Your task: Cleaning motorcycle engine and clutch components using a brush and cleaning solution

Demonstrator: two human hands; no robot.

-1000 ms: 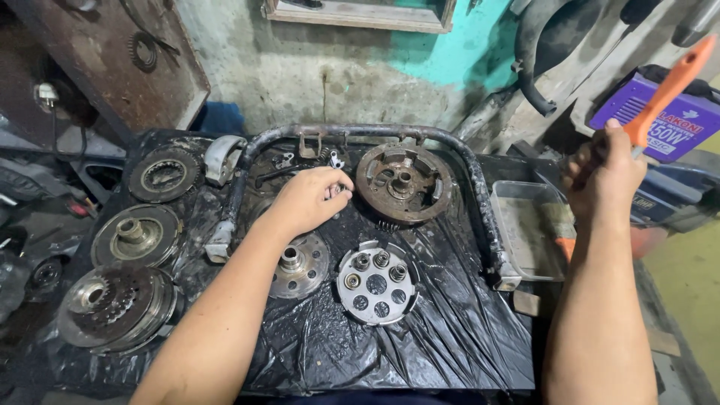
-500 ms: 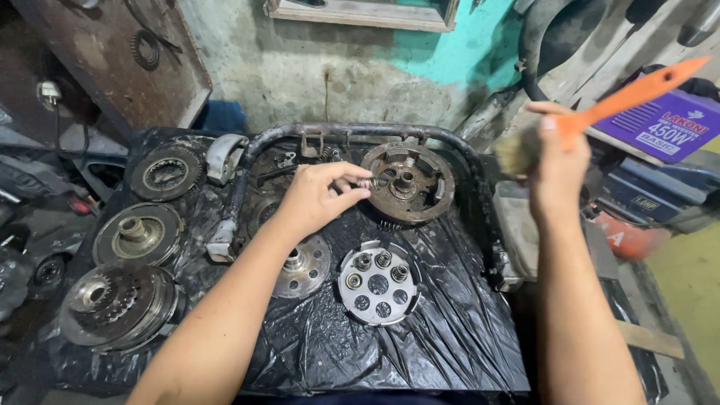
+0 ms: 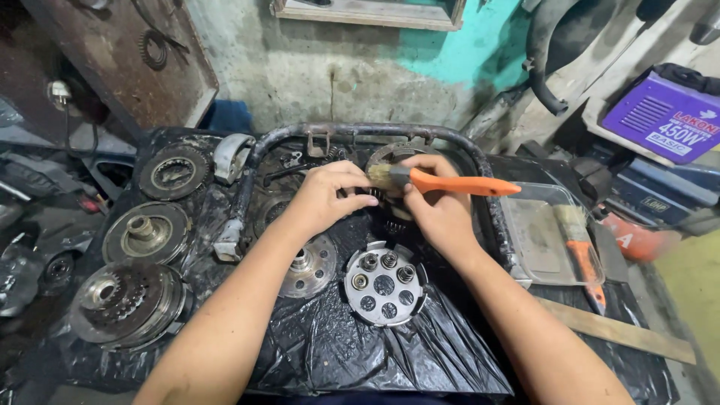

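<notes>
On black plastic sheeting [image 3: 390, 352] (teal-patched wall [image 3: 450, 52] behind), greasy parts [image 3: 384, 283].

- Your left hand [image 3: 326, 196] and right hand [image 3: 435, 206] meet at the back-centre of the plastic sheet [image 3: 337, 352], inside the bent tube frame [image 3: 360, 131].
- The brush [image 3: 442, 182] in your right hand lies crosswise, bristles toward your left hand.
- Round plate with posts [image 3: 385, 283] sits just in front of your hands; hub disc [image 3: 311, 264] just left of it.
- Three clutch parts [image 3: 146, 232] stack front-to-back at far left.
- Tray [image 3: 547, 232] lies right of the frame, second brush [image 3: 581, 255] in it.
</notes>
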